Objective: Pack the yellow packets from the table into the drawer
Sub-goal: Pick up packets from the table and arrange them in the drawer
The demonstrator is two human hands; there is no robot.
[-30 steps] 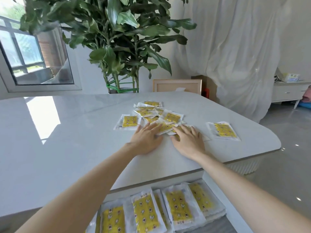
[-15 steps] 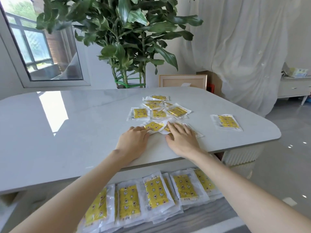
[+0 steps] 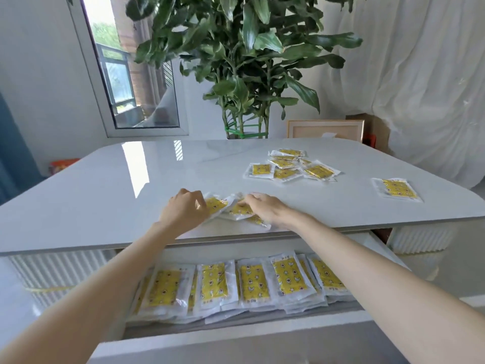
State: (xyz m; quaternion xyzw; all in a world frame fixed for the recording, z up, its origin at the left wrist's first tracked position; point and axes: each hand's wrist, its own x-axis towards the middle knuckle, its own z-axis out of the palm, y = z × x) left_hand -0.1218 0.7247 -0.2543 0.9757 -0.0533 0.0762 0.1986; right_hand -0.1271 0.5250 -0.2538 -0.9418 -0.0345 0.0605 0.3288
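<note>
While the left hand (image 3: 187, 211) and right hand (image 3: 266, 210) bracket a bunch (image 3: 237, 210) of yellow packets lying on the surface (image 3: 118, 206) just beyond the open drawer (image 3: 236, 334), the step in hand looks to be gathering that bunch for the drop. The left fingers (image 3: 200, 203) are curled round the bunch's left end and grip it; the right fingers (image 3: 249, 199) are bent down over its right side, though whether they pinch it or merely press on it I cannot tell.

To do this well, I judge, the two hands should square the slick-looking wrappers into one flat stack before lifting; one packet pokes out toward the drawer under the right wrist and could slip loose, so the right thumb ought to tuck under it first; a light squeeze from both ends should serve, since a hard one would buckle the stack. The drawer already holds a row (image 3: 252, 283) of packets overlapped across its width, so the bunch wants laying flat on top, in line with that row; more wait on the surface: a cluster (image 3: 288, 166) farther beyond the drawer toward its right, and a lone packet (image 3: 396, 189) well off past its right end.
</note>
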